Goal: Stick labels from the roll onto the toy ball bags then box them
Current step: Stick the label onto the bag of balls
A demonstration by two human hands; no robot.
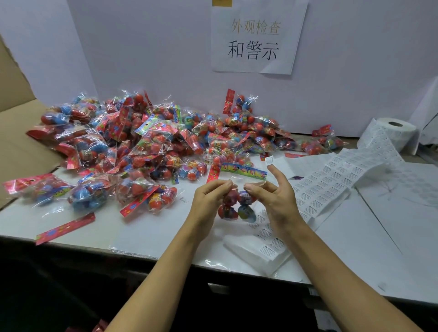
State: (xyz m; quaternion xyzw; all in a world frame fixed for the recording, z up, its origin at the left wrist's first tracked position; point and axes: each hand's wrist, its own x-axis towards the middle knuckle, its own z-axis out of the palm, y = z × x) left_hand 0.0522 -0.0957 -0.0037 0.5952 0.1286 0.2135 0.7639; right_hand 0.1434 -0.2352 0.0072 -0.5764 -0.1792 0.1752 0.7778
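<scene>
Two hands, the left hand (208, 196) and right hand (272, 196), pinch one toy ball bag (237, 201) above the worktop (142, 227), and the label (269, 160) on the raised fingertip could crease or stick to itself.

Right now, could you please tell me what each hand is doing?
Left hand: pinching the toy ball bag at its top.
Right hand: pinching the same bag, with a label stuck on its raised fingertip.

A white paper sign (257, 38) with printed Chinese characters hangs on the white back wall (142, 47), a yellow tape strip (221, 2) at its top edge. Dark floor (47, 296) lies below the worktop's front edge.
</scene>
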